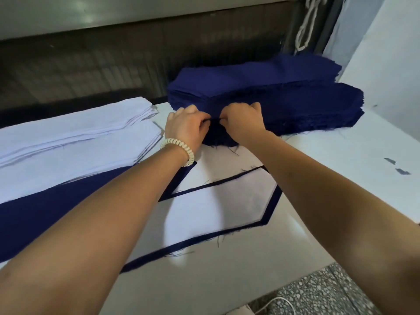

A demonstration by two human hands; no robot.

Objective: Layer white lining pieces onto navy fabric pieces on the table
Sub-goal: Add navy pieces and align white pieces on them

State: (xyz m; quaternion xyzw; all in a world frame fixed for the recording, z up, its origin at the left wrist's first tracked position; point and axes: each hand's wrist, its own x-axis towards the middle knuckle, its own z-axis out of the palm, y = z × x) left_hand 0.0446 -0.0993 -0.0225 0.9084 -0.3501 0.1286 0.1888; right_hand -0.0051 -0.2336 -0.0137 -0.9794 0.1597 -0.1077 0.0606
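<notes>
A thick stack of navy fabric pieces (pixel 272 94) sits at the back right of the table. My left hand (pixel 185 127) and my right hand (pixel 244 120) both pinch the near edge of the top navy piece of that stack, fingers curled. A stack of white lining pieces (pixel 75 142) lies to the left. In front of me, a white lining piece (pixel 227 201) lies on a navy piece whose border (pixel 272 205) shows around it. Another bare navy piece (pixel 52 212) lies at the left under my forearm.
The white table (pixel 341 155) has a few dark scraps (pixel 403 171) at the right. A dark machine opening (pixel 113 64) runs along the back. A white cord (pixel 305 26) hangs at the upper right. Speckled floor (pixel 329 292) and a white cable lie below the table edge.
</notes>
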